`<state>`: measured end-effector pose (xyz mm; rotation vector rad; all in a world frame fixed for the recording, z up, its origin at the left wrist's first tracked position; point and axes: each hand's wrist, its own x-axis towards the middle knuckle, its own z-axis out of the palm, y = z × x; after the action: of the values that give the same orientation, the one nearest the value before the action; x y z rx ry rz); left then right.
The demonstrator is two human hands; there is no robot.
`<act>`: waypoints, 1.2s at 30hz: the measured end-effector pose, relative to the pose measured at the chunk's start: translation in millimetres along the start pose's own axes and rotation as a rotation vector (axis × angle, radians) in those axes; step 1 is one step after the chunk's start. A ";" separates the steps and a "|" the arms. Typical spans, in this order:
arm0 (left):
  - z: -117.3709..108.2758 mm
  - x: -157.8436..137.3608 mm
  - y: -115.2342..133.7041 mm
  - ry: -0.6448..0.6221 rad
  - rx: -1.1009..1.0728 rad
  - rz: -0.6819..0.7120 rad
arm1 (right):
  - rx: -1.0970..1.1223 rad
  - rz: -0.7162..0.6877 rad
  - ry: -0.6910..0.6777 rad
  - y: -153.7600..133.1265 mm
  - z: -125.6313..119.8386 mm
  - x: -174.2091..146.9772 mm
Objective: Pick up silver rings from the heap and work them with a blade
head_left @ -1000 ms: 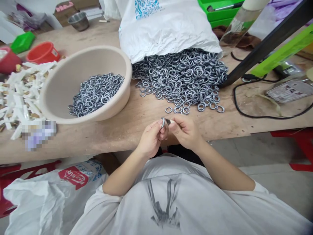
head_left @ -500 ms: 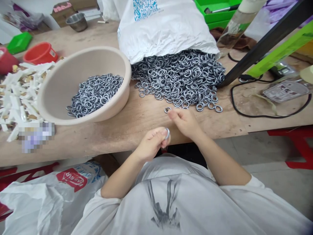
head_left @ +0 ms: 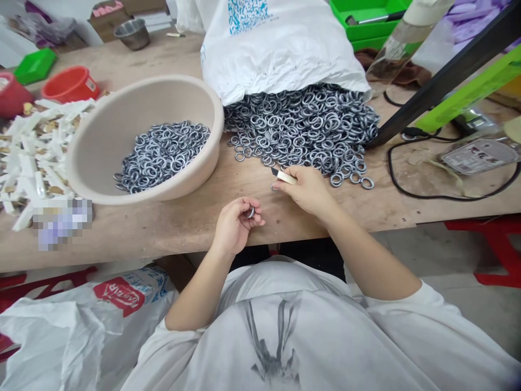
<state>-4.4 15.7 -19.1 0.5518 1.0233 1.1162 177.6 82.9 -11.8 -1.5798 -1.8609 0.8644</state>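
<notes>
My left hand (head_left: 234, 225), its fingers curled near the table's front edge, pinches one grey ring (head_left: 251, 213). To its right, my right hand (head_left: 311, 190) grips a small knife (head_left: 285, 177) with a cream handle and a short dark tip pointing left. A single ring (head_left: 274, 187) shows at my right fingertips; I cannot tell whether they touch it. Beyond my right hand, a heap of grey rings (head_left: 301, 122) spills from the mouth of a white sack (head_left: 285, 60). More rings (head_left: 165, 155) lie in a beige basin (head_left: 93, 141) on the left.
White strips (head_left: 30, 146) are piled left of the basin, near a red bowl (head_left: 69, 86). A dark post (head_left: 439, 76) slants up at the right, with a black cable (head_left: 393, 174) looped beside it. A green bin (head_left: 362, 41) stands behind.
My left hand has moved left and loosened its curl, still holding a ring. My right hand has shifted slightly up, and the knife now shows in it.
</notes>
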 end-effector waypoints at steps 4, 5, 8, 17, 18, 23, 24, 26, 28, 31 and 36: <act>12.5 2.5 -15.6 -0.001 0.011 0.153 | 0.770 0.080 -0.154 -14.2 16.0 -25.3; 15.9 2.0 -20.8 -0.008 0.032 0.208 | 0.860 0.103 -0.160 -18.0 22.6 -31.9; 21.6 -1.4 -32.3 0.018 0.178 0.353 | 0.876 0.090 -0.024 -23.1 41.7 -45.9; 22.2 -5.7 -18.6 0.017 0.098 0.199 | 0.444 -0.208 0.034 -10.7 19.2 -48.4; 24.1 -6.3 -16.2 0.008 0.061 0.169 | 0.366 -0.249 0.005 -11.0 13.5 -49.2; 32.0 -10.7 -8.5 -0.011 0.005 0.092 | 0.069 -0.402 -0.056 -14.9 4.8 -56.8; 32.5 -11.4 -8.2 -0.013 0.002 0.085 | 0.053 -0.418 -0.061 -15.2 5.7 -57.6; 32.1 -13.0 -9.0 -0.036 0.003 0.089 | 0.043 -0.429 -0.082 -13.8 7.0 -56.5; 30.2 -15.7 -10.7 -0.102 0.035 0.105 | 0.033 -0.375 -0.087 -7.9 5.7 -50.7; 25.8 -21.0 -12.5 -0.231 0.101 0.084 | -0.040 -0.200 0.005 8.1 -1.8 -36.0; 17.3 -20.9 -8.8 -0.192 0.080 0.032 | -0.452 -0.021 0.141 28.2 -12.9 -22.9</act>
<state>13.2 -4.8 -10.2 0.7275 0.8968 1.0322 208.9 64.8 -25.0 -1.8227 -2.0599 0.3205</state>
